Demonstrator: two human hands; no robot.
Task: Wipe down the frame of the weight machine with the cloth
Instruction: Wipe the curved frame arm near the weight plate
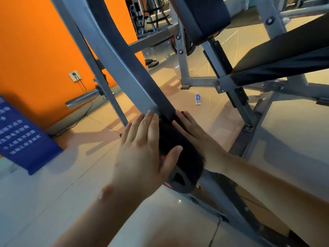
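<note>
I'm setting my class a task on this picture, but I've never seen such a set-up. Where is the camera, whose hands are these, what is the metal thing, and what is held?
There is a single picture, from a wide-angle camera worn on a person's head and looking down, so the two bare arms are the wearer's own. The slanted grey beam belongs to the frame of a gym weight machine, and a black pad shows at upper right. A dark cloth is wrapped over the beam. The left hand presses flat on one side, with its thumb across the cloth. The right hand presses flat on the other. On the tiled floor lies a small blue-and-white packet.
</note>
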